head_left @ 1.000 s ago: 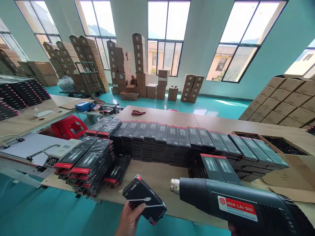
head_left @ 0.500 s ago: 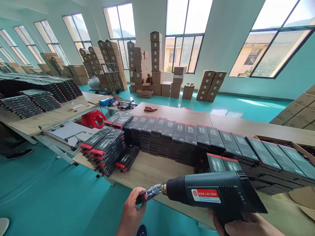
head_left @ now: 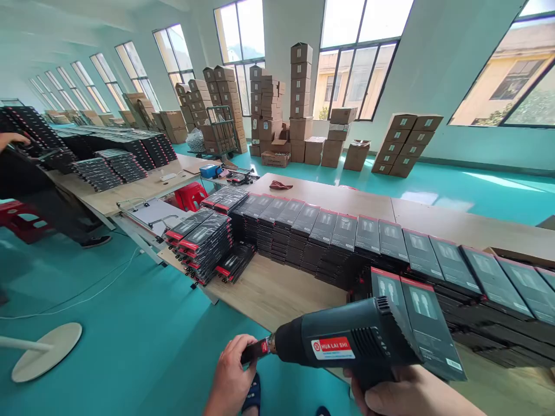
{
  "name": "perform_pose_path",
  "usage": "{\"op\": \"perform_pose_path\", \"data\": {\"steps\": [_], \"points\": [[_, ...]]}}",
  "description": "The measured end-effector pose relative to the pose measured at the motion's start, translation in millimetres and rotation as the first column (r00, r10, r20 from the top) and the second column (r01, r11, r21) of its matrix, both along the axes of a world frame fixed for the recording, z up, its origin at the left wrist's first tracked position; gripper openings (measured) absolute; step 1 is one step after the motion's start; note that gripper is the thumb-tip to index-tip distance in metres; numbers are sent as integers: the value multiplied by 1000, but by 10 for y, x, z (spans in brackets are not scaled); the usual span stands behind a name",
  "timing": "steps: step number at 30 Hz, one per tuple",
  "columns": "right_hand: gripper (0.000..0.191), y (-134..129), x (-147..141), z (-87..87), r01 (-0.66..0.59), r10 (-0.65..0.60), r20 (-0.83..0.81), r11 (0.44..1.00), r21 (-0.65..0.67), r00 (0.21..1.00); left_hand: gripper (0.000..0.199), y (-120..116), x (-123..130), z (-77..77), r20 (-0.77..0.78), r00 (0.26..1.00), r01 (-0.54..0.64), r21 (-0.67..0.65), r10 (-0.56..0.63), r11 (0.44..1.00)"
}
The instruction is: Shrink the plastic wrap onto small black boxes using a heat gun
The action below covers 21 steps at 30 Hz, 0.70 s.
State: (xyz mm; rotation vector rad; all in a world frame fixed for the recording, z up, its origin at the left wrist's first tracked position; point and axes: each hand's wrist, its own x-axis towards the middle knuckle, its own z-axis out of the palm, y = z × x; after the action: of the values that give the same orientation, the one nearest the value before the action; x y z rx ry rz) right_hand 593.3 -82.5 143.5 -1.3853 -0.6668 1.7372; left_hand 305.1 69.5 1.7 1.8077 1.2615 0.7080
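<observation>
My right hand [head_left: 410,393] is wrapped round the handle of a dark heat gun [head_left: 359,332] with a red and white label. Its nozzle points left at a thin black and red box [head_left: 254,351], seen nearly end-on. My left hand [head_left: 230,370] pinches this box between thumb and fingers, just beyond the table's front edge. Nozzle and box overlap in view, so I cannot tell whether they touch. Behind the gun lie black boxes [head_left: 427,329] with red edges and a pictured product.
A long row of stacked black boxes [head_left: 307,222] runs along the wooden table [head_left: 277,292]. Film-wrapped boxes [head_left: 203,237] are piled at its left end. Another person [head_left: 39,185] stands at the far left. A round white stand base [head_left: 47,352] rests on the floor.
My view has swung left. The box in my left hand has turned from its film-covered side to a narrower red and black side. The heat gun is still in my right hand.
</observation>
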Motion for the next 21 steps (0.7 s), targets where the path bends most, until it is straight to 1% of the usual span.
{"op": "perform_pose_path", "data": {"steps": [4,9,13,16,18,19,20,21], "points": [[42,-63,131,-72,11,-11,-8,1000,14,1000,17,-128,-20,-60,-8,1000,2,-57,-2,998],[44,-216,339,-136,29,-29,-8,999,-22,1000,17,-248,-65,-112,-5,1000,-4,-93,3,996],[41,-254,341,-153,23,-23,23,1000,-16,999,19,-255,-60,-94,26,999,-25,-132,29,991],[39,-266,315,-180,64,-64,-3,998,16,998,26,-206,-57,-70,116,992,-18,-220,44,975],[41,-300,313,-219,118,-117,-58,993,26,991,32,-166,-71,-38,260,961,3,-339,90,941],[42,-328,317,-247,145,-143,-95,989,19,985,36,-148,-84,-15,340,928,7,-421,151,907],[45,-361,321,-282,171,-168,-131,985,7,977,38,-131,-99,12,405,884,8,-516,235,857],[47,-397,325,-325,192,-190,-162,981,-4,968,37,-115,-115,40,444,831,10,-614,335,789]]}}
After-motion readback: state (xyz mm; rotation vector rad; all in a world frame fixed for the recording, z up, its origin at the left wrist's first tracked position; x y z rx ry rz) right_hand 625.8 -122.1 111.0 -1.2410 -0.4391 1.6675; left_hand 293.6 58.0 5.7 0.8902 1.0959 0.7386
